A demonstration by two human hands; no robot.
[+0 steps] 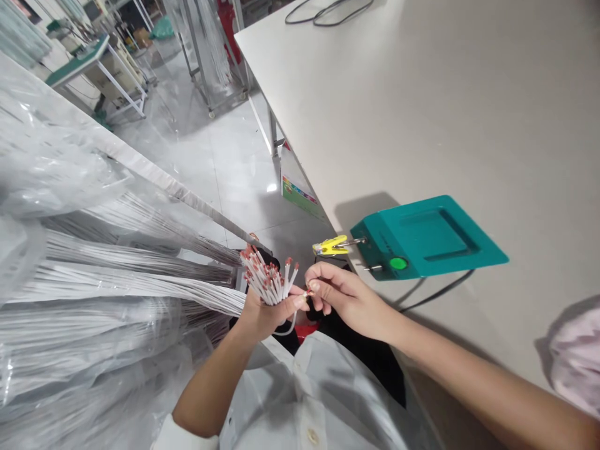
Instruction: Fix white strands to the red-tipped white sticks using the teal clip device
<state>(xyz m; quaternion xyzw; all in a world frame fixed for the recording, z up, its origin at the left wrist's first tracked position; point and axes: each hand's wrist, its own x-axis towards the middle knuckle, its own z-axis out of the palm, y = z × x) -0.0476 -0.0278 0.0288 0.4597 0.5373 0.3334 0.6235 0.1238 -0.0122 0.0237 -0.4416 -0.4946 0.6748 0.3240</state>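
Observation:
A thick bundle of white cables (pixel 268 278) with reddish, copper-coloured ends is wrapped in my left hand (pixel 262 317). One cable bends away from the bundle, and its tip (pixel 308 294) lies between my two hands. My right hand (pixel 349 301) pinches that tip between thumb and fingers, while my left thumb presses close beside it. Just beyond my right hand, a teal device (pixel 417 240) with a green button rests at the table edge. A yellow clip (pixel 330 245) sticks out from its front on a metal post.
Long white cables (pixel 117 278), partly sleeved in clear plastic, hang along a rail at my left. The pale table (pixel 445 112) fills the right side, with a black cord (pixel 328 12) at its far edge and pink fabric (pixel 576 356) at right. A wheeled rack (pixel 210 56) stands beyond.

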